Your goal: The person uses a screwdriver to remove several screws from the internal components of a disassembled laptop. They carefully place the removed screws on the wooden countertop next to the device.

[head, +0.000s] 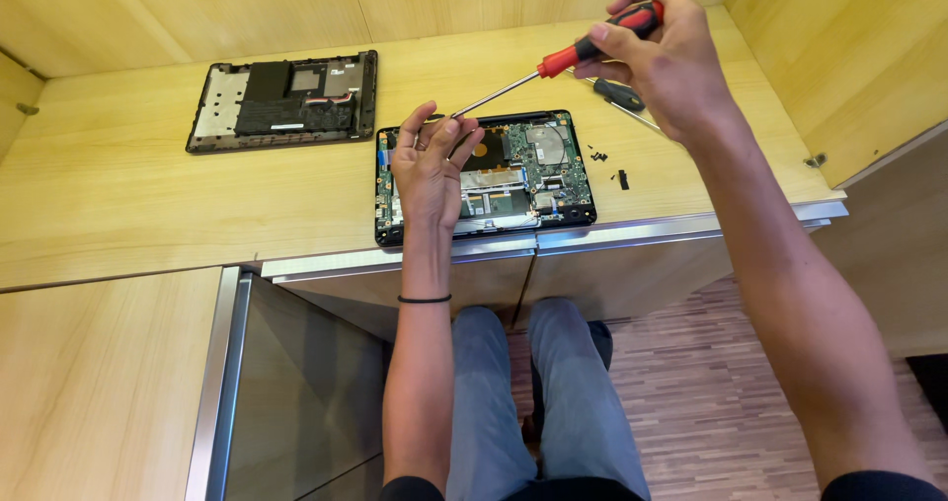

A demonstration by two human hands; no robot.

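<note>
Head view: right hand (664, 62) wrapped tight around red-handled screwdriver (553, 65), shaft angled down-left, tip at the left hand's fingertips. Left hand (432, 163) spread flat on opened laptop base (538, 170), fingers around the tip, gripping nothing. Base sits at near desk (148, 205) edge, centre. Removed bottom cover (284, 101) far left. Second screwdriver (620, 96) and loose black screws (598, 155) right of base.
</note>
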